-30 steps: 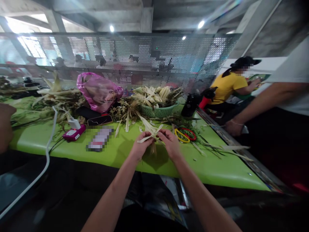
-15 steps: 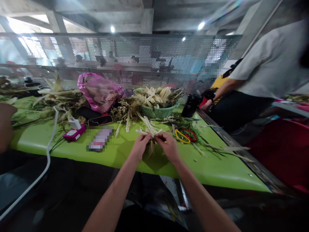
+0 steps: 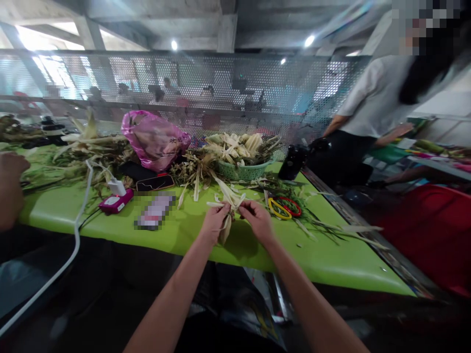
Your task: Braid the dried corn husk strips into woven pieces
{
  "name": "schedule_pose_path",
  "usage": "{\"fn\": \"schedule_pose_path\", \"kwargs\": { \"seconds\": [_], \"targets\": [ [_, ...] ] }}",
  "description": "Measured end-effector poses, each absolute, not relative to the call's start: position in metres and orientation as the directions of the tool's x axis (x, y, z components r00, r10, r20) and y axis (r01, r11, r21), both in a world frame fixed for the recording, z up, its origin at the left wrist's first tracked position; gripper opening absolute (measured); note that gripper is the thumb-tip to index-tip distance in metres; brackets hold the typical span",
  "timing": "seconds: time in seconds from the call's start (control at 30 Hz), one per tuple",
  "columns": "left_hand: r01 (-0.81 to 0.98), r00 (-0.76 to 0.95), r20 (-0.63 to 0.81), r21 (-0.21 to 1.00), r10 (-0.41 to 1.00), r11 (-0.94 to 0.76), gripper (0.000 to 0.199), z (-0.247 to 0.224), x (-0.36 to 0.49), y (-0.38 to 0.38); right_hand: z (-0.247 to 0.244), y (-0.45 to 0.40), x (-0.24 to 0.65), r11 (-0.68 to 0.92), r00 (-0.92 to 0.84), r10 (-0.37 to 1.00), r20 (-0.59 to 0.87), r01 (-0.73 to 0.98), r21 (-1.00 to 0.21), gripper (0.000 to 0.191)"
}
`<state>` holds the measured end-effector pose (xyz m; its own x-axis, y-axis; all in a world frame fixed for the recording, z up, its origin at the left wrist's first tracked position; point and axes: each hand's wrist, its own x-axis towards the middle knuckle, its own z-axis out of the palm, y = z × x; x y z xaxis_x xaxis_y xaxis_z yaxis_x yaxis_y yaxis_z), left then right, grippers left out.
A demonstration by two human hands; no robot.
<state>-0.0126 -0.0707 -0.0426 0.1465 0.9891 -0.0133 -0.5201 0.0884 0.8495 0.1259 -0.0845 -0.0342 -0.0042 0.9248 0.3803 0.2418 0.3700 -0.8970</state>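
Note:
Pale strips of dried husk (image 3: 230, 198) fan out above and below the pinch of both hands, over the green tabletop (image 3: 191, 240). My left hand (image 3: 216, 220) is closed on the husk strips from the left side. Opposite it, my right hand (image 3: 256, 218) pinches the same strips with thumb and forefinger at their right edge. Just right of my right hand lie scissors with yellow handles (image 3: 279, 208) and a pair with red handles (image 3: 294, 207), among green scraps. Behind the hands stands a green basket (image 3: 243, 171) heaped with husk pieces.
A pink bag (image 3: 152, 139), a phone (image 3: 155, 183), another phone (image 3: 155, 212) and a purple power block (image 3: 117, 201) with a white cable (image 3: 78, 230) lie left. A black object (image 3: 292, 162) stands back right. Another person's hand (image 3: 13, 171) shows far left; a standing person (image 3: 371, 103) is right.
The husk strips have turned and spread between my hands, with a wider piece now hanging below. The standing person at the right has turned and moved. The other person's hand at far left has risen.

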Motion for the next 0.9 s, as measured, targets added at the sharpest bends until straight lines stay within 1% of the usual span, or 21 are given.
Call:
{"fn": "schedule_pose_path", "kwargs": {
  "seconds": [0.07, 0.17, 0.3, 0.4, 0.57, 0.73, 0.8, 0.9],
  "targets": [
    [-0.497, 0.176, -0.002, 0.863, 0.984, 0.091, 0.040, -0.0440, -0.0119, -0.0726, -0.0319, -0.0851, 0.1284, 0.355, 0.022, 0.930, 0.366, 0.196, -0.914, 0.023],
    [-0.492, 0.212, 0.021, 0.866, 0.977, 0.088, 0.034, -0.0434, -0.0125, -0.0766, -0.0298, -0.0855, 0.1301, 0.343, 0.083, 0.928, 0.363, 0.190, -0.920, 0.026],
    [-0.470, 0.248, 0.031, 0.878, 0.968, 0.092, 0.030, -0.0411, -0.0125, -0.0791, -0.0313, -0.0837, 0.1296, 0.368, 0.101, 0.915, 0.391, 0.187, -0.911, 0.023],
    [-0.440, 0.259, 0.074, 0.897, 0.963, 0.049, 0.031, -0.0433, -0.0106, -0.0763, -0.0328, -0.0819, 0.1284, 0.404, 0.122, 0.892, 0.436, 0.220, -0.888, 0.020],
    [-0.378, 0.315, 0.142, 0.926, 0.938, -0.013, 0.030, -0.0498, -0.0084, -0.0714, -0.0314, -0.0837, 0.1267, 0.391, 0.181, 0.869, 0.461, 0.320, -0.863, 0.017],
    [-0.304, 0.328, 0.227, 0.944, 0.917, -0.125, 0.023, -0.0489, -0.0094, -0.0753, -0.0302, -0.0860, 0.1278, 0.407, 0.178, 0.847, 0.502, 0.391, -0.826, 0.015],
    [-0.280, 0.293, 0.208, 0.952, 0.933, -0.124, 0.022, -0.0465, -0.0101, -0.0776, -0.0302, -0.0845, 0.1281, 0.403, 0.177, 0.851, 0.494, 0.384, -0.831, 0.017],
    [-0.366, 0.244, 0.099, 0.931, 0.965, -0.003, 0.024, -0.0419, -0.0109, -0.0794, -0.0297, -0.0821, 0.1281, 0.395, 0.143, 0.880, 0.453, 0.311, -0.864, 0.021]
  ]
}}
